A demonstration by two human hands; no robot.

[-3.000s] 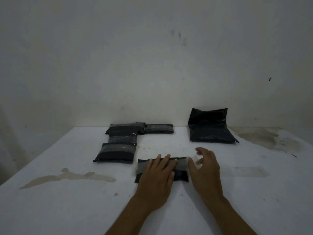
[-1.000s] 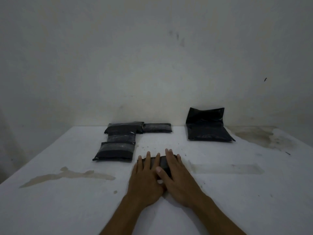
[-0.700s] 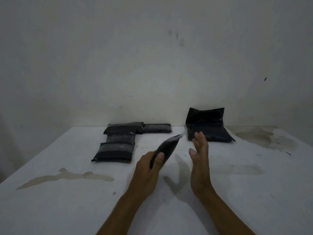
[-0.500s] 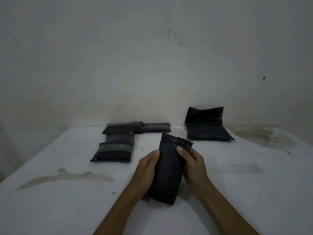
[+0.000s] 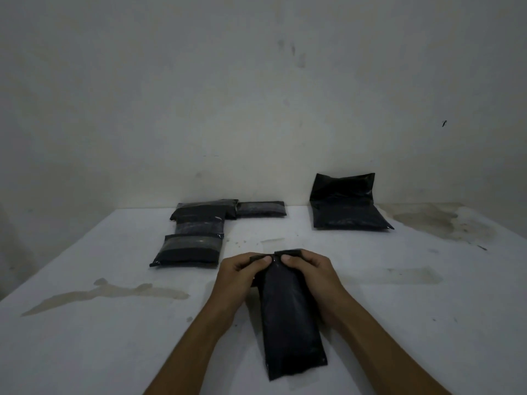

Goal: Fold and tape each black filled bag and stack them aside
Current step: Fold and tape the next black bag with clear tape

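While both hands pinch its far end, bag lies lengthwise, running away from the person.
Left hand and right hand grip far edge, thumbs almost touching; taped bags beyond left, unfolded bag far right.

The desk is white, marked with a long brownish stain to the left of the held bag and a wider brown-grey patch far to its right. The held bag is plain black with a faint sheen. Beyond it and to the left, the taped bags are black crossed by greyish glossy bands. Beyond it to the right, the unfolded bag is solid black. The wall is off-white with a few dark smudges.
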